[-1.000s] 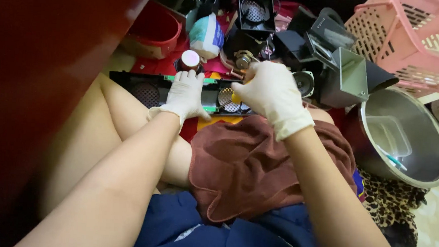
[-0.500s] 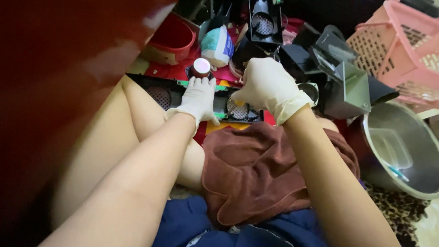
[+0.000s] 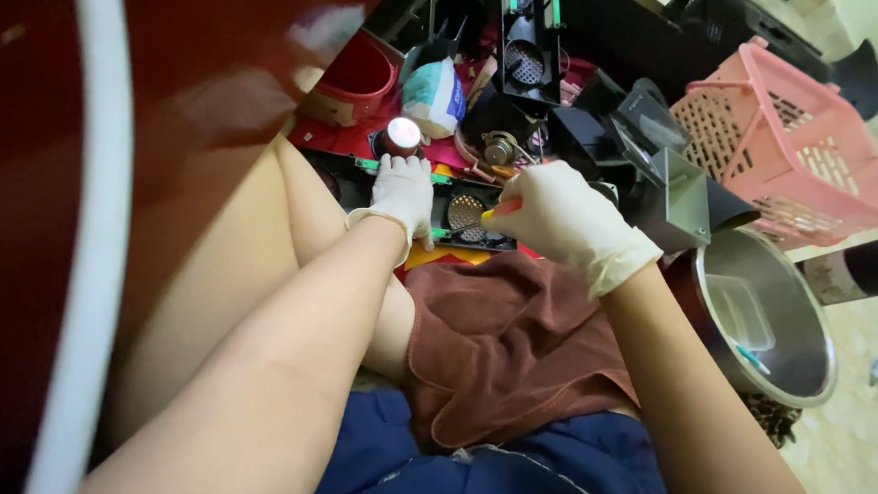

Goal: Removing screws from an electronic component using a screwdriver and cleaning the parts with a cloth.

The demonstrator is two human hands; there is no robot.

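A long black part with green trim and round perforated metal discs (image 3: 458, 216) lies across the floor in front of my knees. My left hand (image 3: 402, 190), in a white glove, presses down on it near its middle. My right hand (image 3: 559, 215), also gloved, is closed around a yellow-handled tool (image 3: 487, 215) whose tip points at a disc in the part. A brown cloth (image 3: 514, 341) covers my lap under the right arm.
A steel bowl (image 3: 805, 326) with a clear plastic tub sits at right. A pink basket (image 3: 795, 145) stands behind it, a dark bottle (image 3: 859, 267) beside. A red tub (image 3: 353, 77), a small jar (image 3: 403, 135), a white pouch (image 3: 433, 94) and black metal parts (image 3: 654, 148) crowd the back. A dark red surface (image 3: 116, 110) fills the left.
The camera has tilted and moved closer. Both hands stay on the black part, the right hand having shifted slightly over the disc with the tool.
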